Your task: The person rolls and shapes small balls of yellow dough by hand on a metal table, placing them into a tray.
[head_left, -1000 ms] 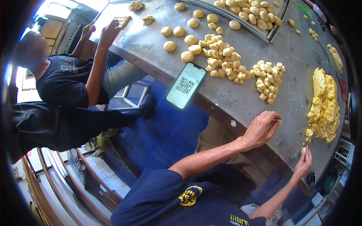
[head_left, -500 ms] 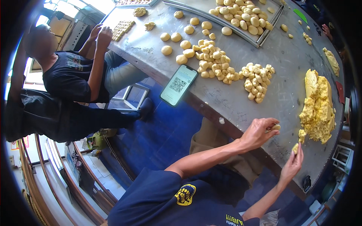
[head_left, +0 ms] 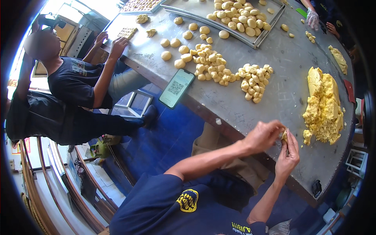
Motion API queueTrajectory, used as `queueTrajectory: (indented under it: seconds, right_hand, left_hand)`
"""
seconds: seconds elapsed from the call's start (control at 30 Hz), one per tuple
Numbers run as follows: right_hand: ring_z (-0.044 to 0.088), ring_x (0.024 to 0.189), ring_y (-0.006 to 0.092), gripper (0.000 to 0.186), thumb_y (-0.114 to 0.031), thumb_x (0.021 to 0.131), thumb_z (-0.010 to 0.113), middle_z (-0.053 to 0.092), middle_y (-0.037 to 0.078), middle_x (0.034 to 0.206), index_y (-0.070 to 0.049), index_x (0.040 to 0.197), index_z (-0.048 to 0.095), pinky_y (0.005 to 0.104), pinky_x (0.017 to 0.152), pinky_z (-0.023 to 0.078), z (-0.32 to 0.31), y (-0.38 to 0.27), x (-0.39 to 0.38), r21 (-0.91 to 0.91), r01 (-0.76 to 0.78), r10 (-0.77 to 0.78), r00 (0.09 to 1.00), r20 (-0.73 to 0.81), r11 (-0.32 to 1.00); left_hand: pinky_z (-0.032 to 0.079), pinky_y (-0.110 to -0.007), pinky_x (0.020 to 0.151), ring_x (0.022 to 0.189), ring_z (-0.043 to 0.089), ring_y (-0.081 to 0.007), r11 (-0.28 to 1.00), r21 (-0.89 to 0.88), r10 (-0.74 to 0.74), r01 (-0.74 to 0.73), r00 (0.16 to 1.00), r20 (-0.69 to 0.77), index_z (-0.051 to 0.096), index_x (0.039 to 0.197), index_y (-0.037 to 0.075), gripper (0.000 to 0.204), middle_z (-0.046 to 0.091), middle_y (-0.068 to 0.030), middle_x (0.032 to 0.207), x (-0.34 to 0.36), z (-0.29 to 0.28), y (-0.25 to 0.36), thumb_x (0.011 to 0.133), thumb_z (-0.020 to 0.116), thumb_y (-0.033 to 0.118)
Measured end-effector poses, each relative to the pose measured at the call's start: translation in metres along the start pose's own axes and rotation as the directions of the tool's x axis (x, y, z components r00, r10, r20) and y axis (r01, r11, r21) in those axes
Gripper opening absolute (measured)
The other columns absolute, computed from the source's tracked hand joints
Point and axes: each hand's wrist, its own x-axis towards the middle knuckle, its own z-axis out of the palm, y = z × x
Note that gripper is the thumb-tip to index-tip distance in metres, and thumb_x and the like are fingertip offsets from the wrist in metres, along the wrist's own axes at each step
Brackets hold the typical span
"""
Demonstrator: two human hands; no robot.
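My left hand (head_left: pixel 261 137) and my right hand (head_left: pixel 288 158) meet above the table's near edge. Between their fingertips is a small piece of pale dough (head_left: pixel 282 135), mostly covered by the fingers, with something yellow at it. Both hands are closed on this piece. Just beyond my right hand lies a large crumbly yellow mass (head_left: pixel 323 105), broken along its near side. To the left of it sits a pile of small dough pieces (head_left: pixel 253 82), joined by another heap of dough pieces (head_left: pixel 211 64) farther left.
Larger dough balls (head_left: pixel 179 64) lie farther left, and a metal tray (head_left: pixel 254 43) of dough balls stands at the back. A phone (head_left: pixel 177 89) overhangs the table edge. A person (head_left: pixel 78 82) works at the left end; a gloved hand (head_left: pixel 312 18) is at the far right.
My hands have come together; my right hand has moved left, away from the yellow mass, to the dough in my left hand. A gloved hand has appeared at the far right.
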Motion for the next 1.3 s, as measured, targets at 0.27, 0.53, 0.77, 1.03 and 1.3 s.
queueTrajectory:
  seconds: [0.27, 0.53, 0.77, 1.03, 1.3]
  right_hand:
    - [0.068, 0.107, 0.0238, 0.032, 0.005, 0.085, 0.072, 0.071, 0.013, 0.118, -0.003, 0.116, 0.074, 0.0327, 0.088, 0.057, 0.014, -0.042, -0.005, 0.197, -0.107, 0.102, 0.994, 0.039, 0.975]
    - [0.072, 0.094, 0.0230, 0.027, 0.011, 0.085, 0.068, 0.072, 0.013, 0.105, 0.002, 0.110, 0.075, 0.0330, 0.081, 0.060, 0.021, -0.035, -0.005, -0.270, 0.141, -0.130, 0.990, 0.057, 0.952]
    - [0.071, 0.092, 0.0192, 0.024, 0.008, 0.087, 0.067, 0.073, 0.012, 0.100, 0.002, 0.109, 0.075, 0.0315, 0.082, 0.058, 0.025, -0.030, -0.006, -0.228, 0.055, -0.049, 0.998, 0.032, 0.972]
    - [0.062, 0.112, 0.0198, 0.044, 0.004, 0.088, 0.074, 0.061, 0.015, 0.129, 0.009, 0.130, 0.060, 0.0310, 0.101, 0.051, 0.005, -0.012, 0.009, 0.333, -0.319, 0.282, 0.947, 0.157, 0.887]
    - [0.061, 0.117, 0.0207, 0.044, 0.001, 0.090, 0.072, 0.061, 0.013, 0.132, 0.004, 0.133, 0.060, 0.0321, 0.101, 0.052, 0.007, 0.026, 0.021, 0.234, -0.280, 0.223, 0.945, 0.241, 0.931]
  left_hand:
    - [0.053, -0.049, 0.063, 0.076, 0.067, -0.0432, 0.830, 0.524, 0.146, -0.189, 0.982, 0.123, 0.059, 0.097, 0.000, 0.026, 0.067, -0.0202, 0.073, 0.003, -0.014, -0.024, 0.077, 0.074, 0.009]
    - [0.049, -0.051, 0.063, 0.074, 0.066, -0.0436, 0.832, 0.520, 0.080, -0.193, 0.970, 0.231, 0.050, 0.100, 0.001, 0.029, 0.065, -0.0212, 0.071, 0.003, -0.016, -0.017, 0.079, 0.070, 0.005]
    - [0.050, -0.051, 0.065, 0.074, 0.065, -0.0445, 0.882, 0.449, 0.065, -0.142, 0.981, 0.183, 0.055, 0.101, 0.002, 0.029, 0.066, -0.0206, 0.071, 0.002, -0.016, -0.012, 0.078, 0.072, 0.008]
    - [0.052, -0.047, 0.072, 0.085, 0.065, -0.0422, 0.939, 0.205, 0.231, -0.278, 0.946, 0.225, 0.062, 0.094, 0.001, 0.024, 0.067, -0.0185, 0.087, 0.004, -0.024, -0.019, 0.079, 0.076, 0.012]
    - [0.052, -0.047, 0.074, 0.086, 0.066, -0.0401, 0.943, 0.246, 0.145, -0.224, 0.942, 0.302, 0.063, 0.094, -0.002, 0.018, 0.067, -0.0184, 0.091, 0.000, -0.022, -0.012, 0.089, 0.069, 0.015]
